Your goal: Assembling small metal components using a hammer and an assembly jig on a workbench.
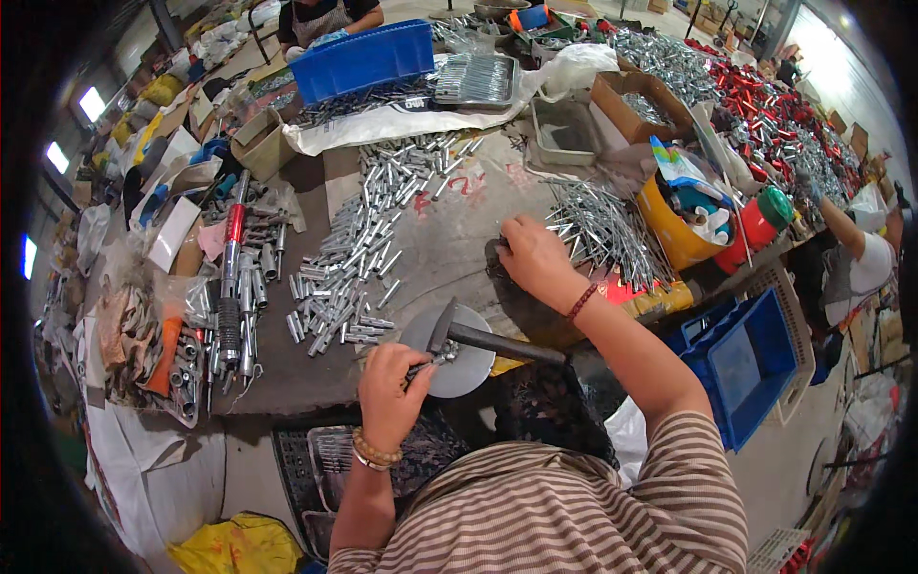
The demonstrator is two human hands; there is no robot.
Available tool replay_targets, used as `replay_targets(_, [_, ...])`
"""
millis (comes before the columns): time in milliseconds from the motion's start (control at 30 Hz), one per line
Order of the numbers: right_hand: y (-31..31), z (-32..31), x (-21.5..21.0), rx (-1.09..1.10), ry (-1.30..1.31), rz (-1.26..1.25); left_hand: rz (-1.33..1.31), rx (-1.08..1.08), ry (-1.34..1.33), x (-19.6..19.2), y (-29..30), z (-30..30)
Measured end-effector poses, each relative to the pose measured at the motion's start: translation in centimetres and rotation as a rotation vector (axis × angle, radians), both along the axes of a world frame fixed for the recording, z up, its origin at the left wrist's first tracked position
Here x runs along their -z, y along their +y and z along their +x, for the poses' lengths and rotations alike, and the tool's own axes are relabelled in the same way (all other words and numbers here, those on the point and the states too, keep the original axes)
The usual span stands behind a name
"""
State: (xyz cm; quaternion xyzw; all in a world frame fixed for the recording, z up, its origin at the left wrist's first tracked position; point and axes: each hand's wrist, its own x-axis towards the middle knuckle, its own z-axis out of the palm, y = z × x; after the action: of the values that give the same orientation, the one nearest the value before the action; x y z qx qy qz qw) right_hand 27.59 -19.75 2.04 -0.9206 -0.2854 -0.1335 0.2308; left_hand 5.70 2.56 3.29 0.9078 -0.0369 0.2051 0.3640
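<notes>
My left hand is closed at the near left edge of a round grey metal disc. Its thumb and fingers pinch something small that I cannot make out, beside a few small shiny metal pieces on the disc. A hammer lies across the disc, its dark head at the left and its handle pointing right. My right hand rests low over the table, fingers bent together at a small dark patch; what they hold, if anything, is hidden. To its right lies a heap of thin metal rods.
Short metal tubes are spread left of centre. Ratchet-like tools lie farther left. A yellow bucket, a grey tray and a blue bin stand around the table. Blue crates sit at the right. Other people work nearby.
</notes>
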Motion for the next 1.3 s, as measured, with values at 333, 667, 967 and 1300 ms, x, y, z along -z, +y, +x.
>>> replay_targets(333, [-4.6, -0.9, -4.1, -0.007, 0.087, 0.082, 0.014, 0.003, 0.009, 0.0, 0.2, 0.2])
replay_targets(667, [-5.4, -3.4, -3.6, -0.198, -0.154, -0.351, 0.017, 0.016, 0.006, -0.3, 0.7, 0.1])
replay_targets(967, [-6.2, -5.5, -4.6, -0.291, -0.146, -0.258, 0.036, 0.06, 0.041, -1.2, 0.0, -0.8])
replay_targets(1300, [-0.5, -13.2, -5.3, -0.304, 0.402, 0.464, 0.099, 0.032, 0.053, -1.4, 0.5, -0.3])
